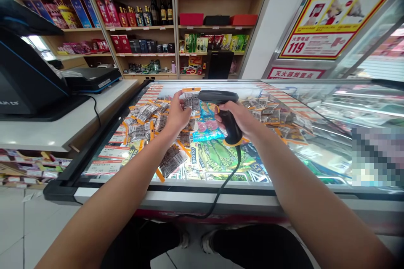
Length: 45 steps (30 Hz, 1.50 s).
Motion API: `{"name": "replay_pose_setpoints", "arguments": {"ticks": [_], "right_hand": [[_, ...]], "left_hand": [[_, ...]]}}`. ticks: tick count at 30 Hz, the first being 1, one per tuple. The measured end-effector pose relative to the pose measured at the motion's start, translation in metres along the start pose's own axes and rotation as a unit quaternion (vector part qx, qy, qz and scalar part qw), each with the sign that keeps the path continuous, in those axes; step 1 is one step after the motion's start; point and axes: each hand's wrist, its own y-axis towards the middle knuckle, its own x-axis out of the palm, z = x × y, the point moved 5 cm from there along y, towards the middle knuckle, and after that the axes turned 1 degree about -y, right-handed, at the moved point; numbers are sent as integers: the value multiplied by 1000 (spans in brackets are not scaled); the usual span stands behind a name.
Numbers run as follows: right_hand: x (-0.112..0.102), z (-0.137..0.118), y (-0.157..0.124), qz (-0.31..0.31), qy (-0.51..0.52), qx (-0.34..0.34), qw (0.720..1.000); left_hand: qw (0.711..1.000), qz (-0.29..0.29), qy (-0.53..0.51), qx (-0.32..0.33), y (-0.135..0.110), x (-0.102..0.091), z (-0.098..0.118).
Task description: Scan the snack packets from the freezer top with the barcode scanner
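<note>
My left hand (179, 112) is closed on a small snack packet (191, 100) with orange edges and a printed barcode, held up over the glass top of a freezer. Wrapped round the grip of a black barcode scanner (232, 128) is my right hand (235, 114); the scanner's head points left, close to the packet. Similar packets (143, 111) lie heaped on the glass to the left of my left hand. Another pile of packets (271, 113) spreads to the right, beyond my right forearm. Green and blue ice-cream packages (217, 155) show through the glass beneath.
The scanner's black cable (224, 183) hangs over the freezer's front edge (189, 195). A white counter (63, 124) on the left carries a checkout machine (28, 71) and a black device (91, 77). Shelves (142, 29) of boxes and bottles stand behind.
</note>
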Motion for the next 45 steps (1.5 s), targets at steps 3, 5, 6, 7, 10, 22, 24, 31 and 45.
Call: {"name": "replay_pose_setpoints", "arguments": {"ticks": [3,5,6,7,10,22,24,31,45], "right_hand": [[-4,-3,0,16,-8,-13,1000],[-18,-4,0,45,-36,-20,998],[-28,-4,0,63,-55,-13,996],[-40,-3,0,84,-76,2,994],[-83,4,-8,172,-157,68,970],[-97,12,-36,145,-362,104,915],[-97,10,-31,133,-357,102,919],[-107,33,-25,137,-163,120,970],[-79,13,-43,-22,105,34,994]], "left_hand": [[999,-1,44,-10,2,-3,-3],[994,11,107,-5,4,-11,-1],[988,17,154,8,5,-16,2],[977,19,211,26,4,-22,6],[913,4,402,70,1,-34,19],[862,-277,419,68,-49,67,41],[855,-276,436,62,-52,90,40],[917,-202,340,-41,-49,126,12],[954,-37,-215,-206,-30,85,0]]}}
